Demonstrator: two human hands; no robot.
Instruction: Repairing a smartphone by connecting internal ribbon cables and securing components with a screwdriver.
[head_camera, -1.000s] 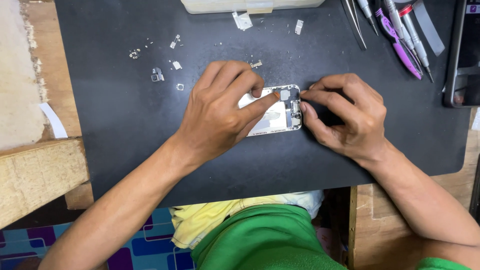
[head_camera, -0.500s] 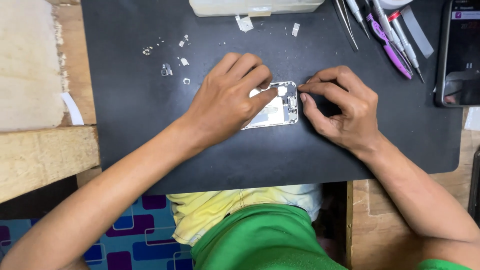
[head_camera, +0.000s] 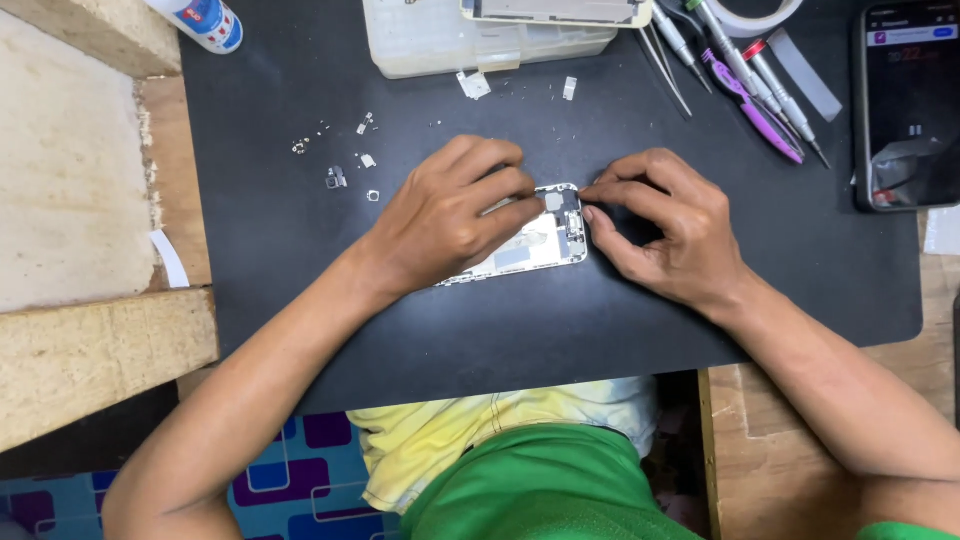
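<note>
An opened phone body (head_camera: 535, 243), silver with its inner parts showing, lies on the black work mat (head_camera: 420, 330). My left hand (head_camera: 452, 213) lies over its left half and presses it down, fingers spread across the frame. My right hand (head_camera: 660, 230) is at the phone's right end, thumb and forefinger pinched together against the top corner; whether anything small sits between them I cannot tell.
Several tiny screws and metal brackets (head_camera: 340, 165) are scattered on the mat to the left. A clear plastic parts box (head_camera: 430, 45) stands at the back. Tweezers and screwdrivers (head_camera: 740, 75) lie at back right, beside a lit phone (head_camera: 908, 100). Wooden blocks (head_camera: 90, 350) border the left.
The camera view has shifted down and a little right, so the back of the mat shows more. Both hands stay on the opened phone with almost no change in grip.
</note>
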